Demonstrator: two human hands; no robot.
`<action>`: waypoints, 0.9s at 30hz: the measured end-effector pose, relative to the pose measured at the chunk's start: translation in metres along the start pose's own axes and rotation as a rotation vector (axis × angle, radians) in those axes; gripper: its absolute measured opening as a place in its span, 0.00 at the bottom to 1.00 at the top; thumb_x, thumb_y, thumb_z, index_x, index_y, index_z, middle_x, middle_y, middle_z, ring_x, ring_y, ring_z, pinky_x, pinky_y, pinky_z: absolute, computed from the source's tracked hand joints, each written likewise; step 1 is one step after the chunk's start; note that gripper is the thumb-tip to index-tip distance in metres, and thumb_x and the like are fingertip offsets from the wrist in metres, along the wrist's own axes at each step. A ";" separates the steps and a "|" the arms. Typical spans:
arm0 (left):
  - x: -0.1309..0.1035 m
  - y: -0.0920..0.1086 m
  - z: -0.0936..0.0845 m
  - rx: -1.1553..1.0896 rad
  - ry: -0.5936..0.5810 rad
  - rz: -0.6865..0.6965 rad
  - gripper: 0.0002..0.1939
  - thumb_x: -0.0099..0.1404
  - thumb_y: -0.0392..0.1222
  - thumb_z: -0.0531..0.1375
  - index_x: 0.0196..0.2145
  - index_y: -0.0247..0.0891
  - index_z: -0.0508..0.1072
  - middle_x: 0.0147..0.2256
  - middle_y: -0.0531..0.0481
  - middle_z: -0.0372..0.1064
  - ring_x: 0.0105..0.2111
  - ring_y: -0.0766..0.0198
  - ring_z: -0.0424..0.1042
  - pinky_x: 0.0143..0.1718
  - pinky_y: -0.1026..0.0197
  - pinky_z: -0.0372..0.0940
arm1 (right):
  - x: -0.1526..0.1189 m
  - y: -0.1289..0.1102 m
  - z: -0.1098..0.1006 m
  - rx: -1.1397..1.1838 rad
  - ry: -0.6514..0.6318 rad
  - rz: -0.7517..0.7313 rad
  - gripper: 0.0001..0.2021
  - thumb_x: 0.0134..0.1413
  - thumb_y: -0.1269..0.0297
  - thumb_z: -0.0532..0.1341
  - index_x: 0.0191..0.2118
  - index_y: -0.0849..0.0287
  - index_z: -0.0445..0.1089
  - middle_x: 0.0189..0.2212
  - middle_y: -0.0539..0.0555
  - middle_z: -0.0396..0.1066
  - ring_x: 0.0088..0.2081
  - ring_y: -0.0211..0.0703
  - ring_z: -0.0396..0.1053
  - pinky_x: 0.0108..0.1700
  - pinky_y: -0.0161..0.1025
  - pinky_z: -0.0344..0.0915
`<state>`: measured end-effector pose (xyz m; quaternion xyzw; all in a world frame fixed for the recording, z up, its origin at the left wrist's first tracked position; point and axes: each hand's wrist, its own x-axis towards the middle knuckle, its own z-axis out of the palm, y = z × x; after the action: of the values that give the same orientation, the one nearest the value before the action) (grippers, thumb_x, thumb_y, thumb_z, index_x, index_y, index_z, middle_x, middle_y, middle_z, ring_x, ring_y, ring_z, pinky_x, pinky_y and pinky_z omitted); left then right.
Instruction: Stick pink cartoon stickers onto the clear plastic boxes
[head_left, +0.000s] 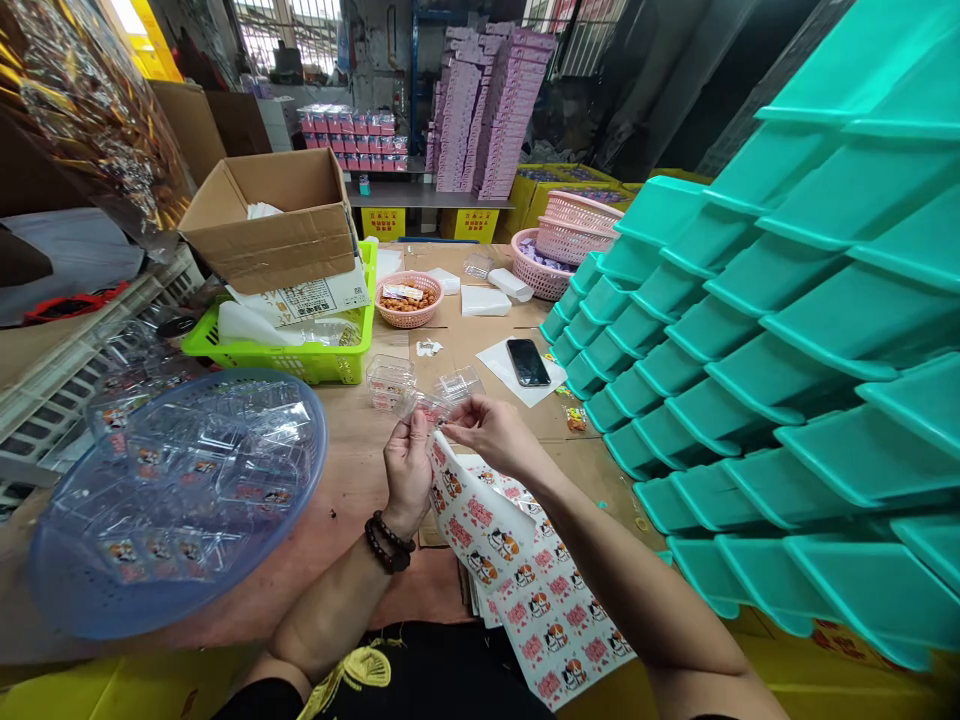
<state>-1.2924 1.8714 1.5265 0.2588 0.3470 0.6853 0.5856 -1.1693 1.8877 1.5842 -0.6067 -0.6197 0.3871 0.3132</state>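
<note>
Thumb and fingers of my left hand (407,470) are closed on a small clear plastic box (426,404), with a pinkish mark showing on it. A sheet of cat stickers (484,535) hangs lifted and curled just under the box, its top end against my left fingers. My right hand (491,430) pinches at the box's right side; what lies between its fingertips is too small to make out. More sticker sheets (555,615) lie beneath, at the table's near edge. Two more clear boxes (390,382) (459,383) sit just beyond my hands.
A blue basket (319,440) of stickered clear boxes stands left. Behind it, a green basket (352,368) bears a cardboard box (300,235). A phone (528,361) lies on white paper. Stacked teal bins (757,330) rise close on the right. Pink baskets (574,240) stand farther back.
</note>
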 end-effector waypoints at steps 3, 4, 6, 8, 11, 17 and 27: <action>0.002 0.004 -0.004 0.002 0.060 0.053 0.18 0.60 0.58 0.64 0.36 0.39 0.76 0.35 0.51 0.77 0.36 0.65 0.75 0.40 0.63 0.68 | -0.002 0.002 -0.011 -0.275 0.091 0.065 0.28 0.36 0.47 0.73 0.41 0.57 0.67 0.31 0.54 0.72 0.35 0.47 0.68 0.37 0.44 0.64; 0.001 0.006 -0.005 0.006 0.044 0.057 0.18 0.60 0.57 0.65 0.36 0.39 0.76 0.36 0.51 0.78 0.37 0.64 0.76 0.41 0.63 0.68 | -0.001 0.003 -0.014 -0.276 0.079 0.046 0.33 0.35 0.46 0.73 0.46 0.58 0.66 0.36 0.57 0.73 0.39 0.50 0.69 0.41 0.46 0.65; -0.001 0.009 -0.008 0.003 -0.024 0.026 0.18 0.60 0.57 0.65 0.36 0.38 0.77 0.37 0.49 0.78 0.38 0.63 0.76 0.42 0.62 0.68 | 0.006 0.005 -0.017 -0.153 -0.076 -0.049 0.38 0.37 0.47 0.73 0.53 0.59 0.64 0.45 0.60 0.71 0.47 0.51 0.68 0.47 0.46 0.65; -0.004 0.011 -0.013 0.004 -0.073 -0.021 0.20 0.60 0.58 0.65 0.38 0.37 0.77 0.40 0.46 0.79 0.40 0.60 0.77 0.44 0.60 0.68 | 0.020 0.005 -0.014 0.003 -0.302 -0.137 0.37 0.39 0.49 0.72 0.55 0.60 0.64 0.48 0.60 0.70 0.48 0.49 0.68 0.49 0.45 0.66; -0.004 0.012 -0.025 0.065 -0.038 -0.034 0.25 0.62 0.59 0.62 0.47 0.36 0.74 0.43 0.41 0.78 0.46 0.56 0.76 0.48 0.57 0.67 | 0.054 0.000 0.001 0.035 -0.209 -0.200 0.33 0.44 0.55 0.71 0.55 0.62 0.65 0.47 0.59 0.70 0.47 0.48 0.69 0.50 0.45 0.66; 0.006 0.013 -0.046 0.285 0.085 0.126 0.28 0.62 0.62 0.60 0.49 0.37 0.69 0.35 0.43 0.79 0.36 0.60 0.78 0.38 0.60 0.68 | 0.129 -0.029 0.051 -0.510 0.037 -0.339 0.36 0.49 0.63 0.70 0.62 0.63 0.59 0.58 0.67 0.63 0.59 0.60 0.61 0.60 0.57 0.57; 0.024 0.013 -0.050 0.294 0.218 0.221 0.23 0.61 0.60 0.62 0.42 0.36 0.71 0.27 0.52 0.73 0.26 0.67 0.73 0.28 0.66 0.65 | 0.032 -0.004 0.030 -0.141 -0.461 -0.249 0.20 0.46 0.51 0.70 0.40 0.60 0.73 0.37 0.55 0.76 0.38 0.46 0.72 0.39 0.40 0.68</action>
<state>-1.3429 1.8850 1.5046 0.3021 0.4742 0.7112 0.4219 -1.1996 1.9166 1.5700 -0.4422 -0.7698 0.4294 0.1660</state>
